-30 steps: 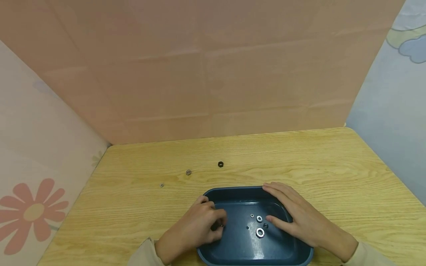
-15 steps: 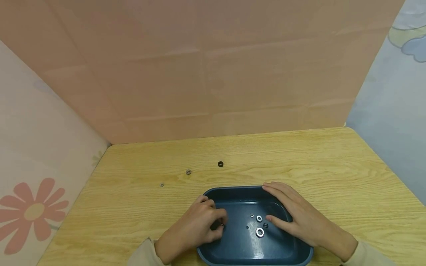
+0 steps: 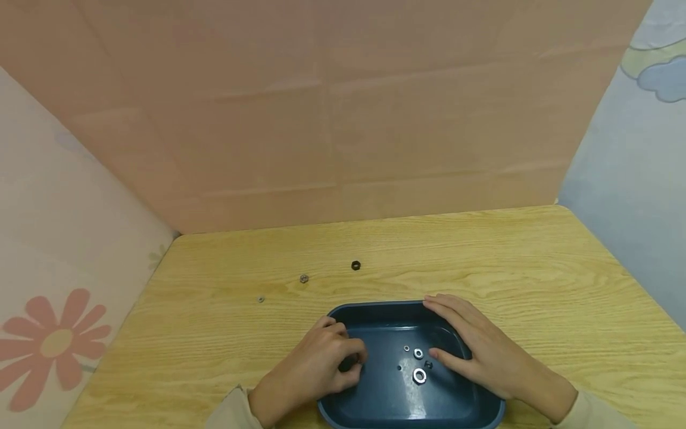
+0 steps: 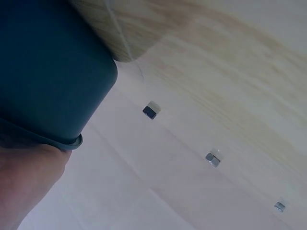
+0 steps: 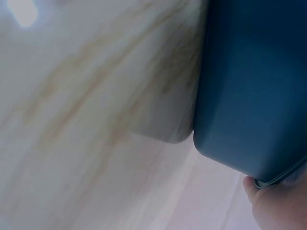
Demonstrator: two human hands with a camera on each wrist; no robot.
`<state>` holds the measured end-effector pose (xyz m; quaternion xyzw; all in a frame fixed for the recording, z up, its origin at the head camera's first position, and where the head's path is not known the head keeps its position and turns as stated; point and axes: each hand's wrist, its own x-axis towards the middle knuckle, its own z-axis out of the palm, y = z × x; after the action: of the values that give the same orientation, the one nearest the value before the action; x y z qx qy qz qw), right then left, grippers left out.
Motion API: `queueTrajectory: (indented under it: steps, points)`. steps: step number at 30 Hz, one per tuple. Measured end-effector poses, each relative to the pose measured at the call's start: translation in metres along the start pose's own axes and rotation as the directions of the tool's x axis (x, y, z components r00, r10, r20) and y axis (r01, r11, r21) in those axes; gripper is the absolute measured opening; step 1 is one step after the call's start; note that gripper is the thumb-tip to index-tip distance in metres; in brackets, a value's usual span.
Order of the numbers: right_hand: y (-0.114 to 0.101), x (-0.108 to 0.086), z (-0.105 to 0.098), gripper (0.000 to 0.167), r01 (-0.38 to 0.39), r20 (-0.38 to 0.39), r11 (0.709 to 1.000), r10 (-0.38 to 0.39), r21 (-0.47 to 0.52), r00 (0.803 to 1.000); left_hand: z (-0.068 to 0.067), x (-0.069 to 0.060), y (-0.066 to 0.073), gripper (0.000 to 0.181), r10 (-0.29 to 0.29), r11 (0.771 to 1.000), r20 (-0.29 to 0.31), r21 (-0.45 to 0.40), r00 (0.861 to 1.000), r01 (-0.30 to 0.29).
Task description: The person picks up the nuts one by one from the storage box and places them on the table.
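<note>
A dark blue tray sits at the near side of the table, between the hands. On its left side, my left hand grips the rim, with curled thumb and forefinger over the inside; whether anything small lies between those two is hidden. Opposite, my right hand holds the right rim, fingers along the outside and thumb reaching in. Inside lie a large silver nut, a smaller silver nut, a dark nut, a tiny silver nut and a tiny dark piece.
Beyond the tray, a black nut, a silver nut and a small silver nut lie in a slanting row on the wood-grain table. A brown sheet stands along the back edge, with patterned panels either side.
</note>
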<state>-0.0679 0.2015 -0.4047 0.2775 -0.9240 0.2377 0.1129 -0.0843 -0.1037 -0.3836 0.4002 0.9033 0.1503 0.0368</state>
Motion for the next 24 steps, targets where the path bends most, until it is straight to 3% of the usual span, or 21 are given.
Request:
queueTrajectory:
  steps: [11,17,21,24]
  points:
    - [-0.0011,-0.0005,-0.0007,0.073,0.008,-0.006,1.000,-0.008,0.003,1.000,-0.0002,-0.0035,0.0004,0.006,0.055,0.998,-0.112,0.022,0.992,-0.053]
    - [-0.0012,0.0001,-0.0005,0.073,0.008,-0.008,1.000,-0.008,-0.001,1.000,-0.0026,-0.0052,-0.0014,0.010,0.046,0.998,-0.180,0.042,0.983,-0.039]
    - [-0.0017,0.0010,-0.0006,0.073,0.014,-0.011,1.000,-0.014,-0.004,1.000,-0.0058,-0.0060,-0.0045,0.009,0.034,0.998,-0.240,0.052,0.970,-0.022]
    - [-0.0022,0.0017,-0.0006,0.073,0.015,-0.008,1.000,-0.015,-0.001,1.000,-0.0092,-0.0069,-0.0081,0.010,0.029,0.998,-0.302,0.057,0.953,-0.012]
